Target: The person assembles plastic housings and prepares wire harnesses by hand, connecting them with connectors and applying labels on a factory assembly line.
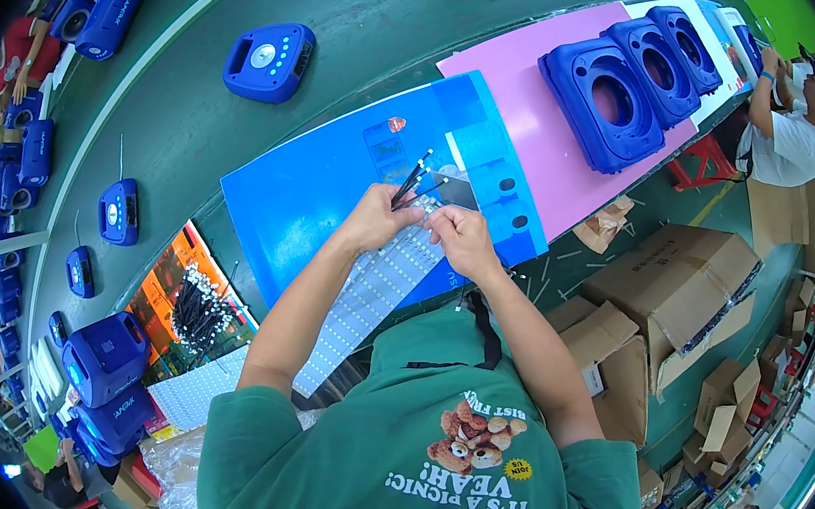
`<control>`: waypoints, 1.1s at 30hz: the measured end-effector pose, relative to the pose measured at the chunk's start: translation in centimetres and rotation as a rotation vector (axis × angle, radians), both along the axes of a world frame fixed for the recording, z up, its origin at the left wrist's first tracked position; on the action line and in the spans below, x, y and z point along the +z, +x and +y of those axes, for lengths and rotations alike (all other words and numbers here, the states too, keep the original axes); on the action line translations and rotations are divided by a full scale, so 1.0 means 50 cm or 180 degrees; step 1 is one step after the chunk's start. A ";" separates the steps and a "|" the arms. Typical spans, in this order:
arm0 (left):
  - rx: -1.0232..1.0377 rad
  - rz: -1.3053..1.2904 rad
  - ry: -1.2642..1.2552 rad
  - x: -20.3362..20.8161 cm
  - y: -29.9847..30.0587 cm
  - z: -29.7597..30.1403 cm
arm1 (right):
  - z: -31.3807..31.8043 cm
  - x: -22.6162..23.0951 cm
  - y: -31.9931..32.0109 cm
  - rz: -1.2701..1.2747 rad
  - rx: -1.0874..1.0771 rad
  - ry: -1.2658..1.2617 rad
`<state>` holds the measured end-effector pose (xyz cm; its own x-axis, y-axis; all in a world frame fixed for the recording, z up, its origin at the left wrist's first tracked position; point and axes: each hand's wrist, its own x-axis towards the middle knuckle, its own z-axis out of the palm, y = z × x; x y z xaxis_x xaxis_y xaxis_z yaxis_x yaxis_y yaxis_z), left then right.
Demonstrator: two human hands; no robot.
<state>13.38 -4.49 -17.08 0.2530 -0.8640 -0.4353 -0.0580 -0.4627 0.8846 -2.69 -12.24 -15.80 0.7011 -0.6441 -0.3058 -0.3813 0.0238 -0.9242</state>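
My left hand (377, 219) is closed round a small bunch of black cables (411, 183) with white plug ends, which stick up past the thumb. Close beside it, my right hand (465, 243) pinches with thumb and fingertips at the upper end of a white dotted sheet (370, 302), which looks like rows of LED strips. What sits between those fingertips is too small to tell. The sheet slants down toward my body, over a blue printed board (301, 184) on the bench.
A pile of black cables (200, 314) lies on an orange board at left. Blue speaker housings (607, 102) stand on a pink sheet (535, 79) at right. A blue speaker (269, 61) sits on the green belt beyond. Cardboard boxes (668, 282) are at right; a co-worker (798, 127) sits farther along.
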 end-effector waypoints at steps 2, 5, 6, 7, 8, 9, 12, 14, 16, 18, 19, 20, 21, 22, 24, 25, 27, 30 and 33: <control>-0.0014 0.0009 -0.0023 0.005 0.000 -0.002 | 0.009 0.001 0.003 -0.0080 -0.0237 -0.0030; -0.0036 0.0082 -0.0020 0.029 -0.003 -0.007 | 0.012 0.006 0.003 -0.0132 -0.0500 -0.0132; -0.0019 0.0081 -0.0009 0.039 -0.007 -0.009 | 0.012 0.007 0.003 -0.0106 -0.0523 -0.0204; -0.0001 0.0081 0.0001 0.043 -0.009 -0.010 | 0.013 0.002 0.003 -0.0106 -0.0527 -0.0204; -0.0002 0.0080 -0.0001 0.039 -0.009 -0.009 | 0.015 -0.003 0.005 -0.0168 -0.0595 -0.0154; -0.0053 -0.0030 0.0010 0.030 -0.007 -0.007 | 0.017 -0.008 0.005 -0.0229 -0.0664 -0.0104; -0.0056 0.0054 -0.0030 0.026 -0.008 -0.005 | 0.021 -0.017 0.007 -0.0344 -0.0684 0.0020; -0.0003 0.0247 -0.0080 0.023 -0.011 -0.004 | 0.023 -0.019 0.007 -0.0283 -0.0669 -0.0066; 0.0055 0.0109 -0.0077 0.011 -0.013 -0.001 | 0.026 -0.020 0.008 -0.0223 -0.0653 -0.0151; 0.0122 0.0158 -0.0208 0.000 -0.015 0.001 | 0.031 -0.019 0.013 -0.0307 -0.0816 -0.0166; 0.0192 0.0207 -0.0339 -0.004 -0.016 0.002 | 0.035 -0.019 0.017 -0.0306 -0.0819 -0.0166; 0.0186 0.0212 -0.0338 0.001 -0.017 0.002 | 0.038 -0.018 0.020 -0.0426 -0.0969 0.0024; 0.0239 0.0259 -0.0360 0.011 -0.019 0.001 | 0.040 -0.016 0.022 -0.0545 -0.1118 0.0215; 0.0292 0.0306 -0.0381 0.015 -0.020 0.000 | 0.040 -0.014 0.022 -0.0541 -0.1125 0.0214; 0.0325 0.0307 -0.0344 -0.003 -0.017 0.005 | 0.043 -0.011 0.024 -0.0574 -0.1109 0.0303; 0.0356 0.0307 -0.0309 -0.010 -0.016 0.008 | 0.043 -0.009 0.024 -0.0574 -0.1105 0.0305; 0.0329 0.0325 -0.0344 0.002 -0.018 0.006 | 0.037 -0.007 0.020 -0.0329 -0.0774 -0.0333; 0.0298 0.0409 -0.0394 0.024 -0.018 0.004 | 0.028 0.007 0.020 -0.0451 -0.0564 -0.0978; 0.0156 0.0373 -0.0375 -0.010 -0.007 0.012 | 0.031 0.010 0.018 -0.0345 -0.0447 -0.1084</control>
<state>13.03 -3.89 -17.56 0.2494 -0.8987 -0.3606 0.0686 -0.3551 0.9323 -1.80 -10.69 -15.29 0.6153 -0.7882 0.0132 -0.2959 -0.2465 -0.9229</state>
